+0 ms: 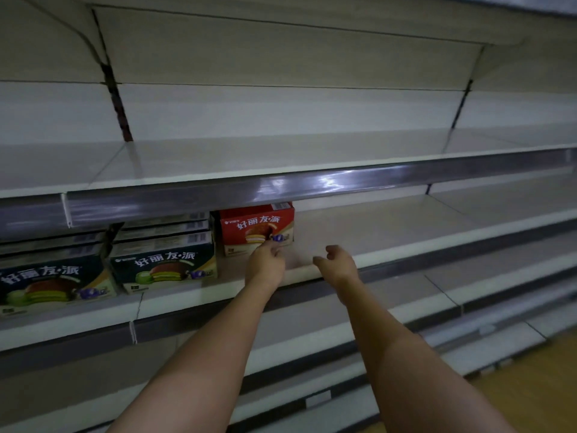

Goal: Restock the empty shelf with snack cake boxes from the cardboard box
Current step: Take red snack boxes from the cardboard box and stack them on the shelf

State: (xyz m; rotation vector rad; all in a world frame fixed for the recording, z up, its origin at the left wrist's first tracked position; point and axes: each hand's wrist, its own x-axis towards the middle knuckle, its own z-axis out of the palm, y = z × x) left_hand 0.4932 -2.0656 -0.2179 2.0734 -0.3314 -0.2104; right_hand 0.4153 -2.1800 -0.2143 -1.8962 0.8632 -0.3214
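A red snack cake box [254,228] stands on the middle shelf [390,232], set back from the front edge. My left hand [265,264] reaches to its lower front, fingertips touching or nearly touching the box. My right hand [335,264] hovers over the shelf to the right of the box, fingers loosely curled and holding nothing. To the left, dark green snack cake boxes [162,264] sit in stacks, and another green stack [53,282] stands at the far left. The cardboard box is out of view.
The upper shelf [218,164] overhangs the red box with a grey price rail [281,189]. Bare shelf surface runs to the right of the red box. Lower shelves [437,307] step out below my arms. Wooden floor [530,385] shows at the bottom right.
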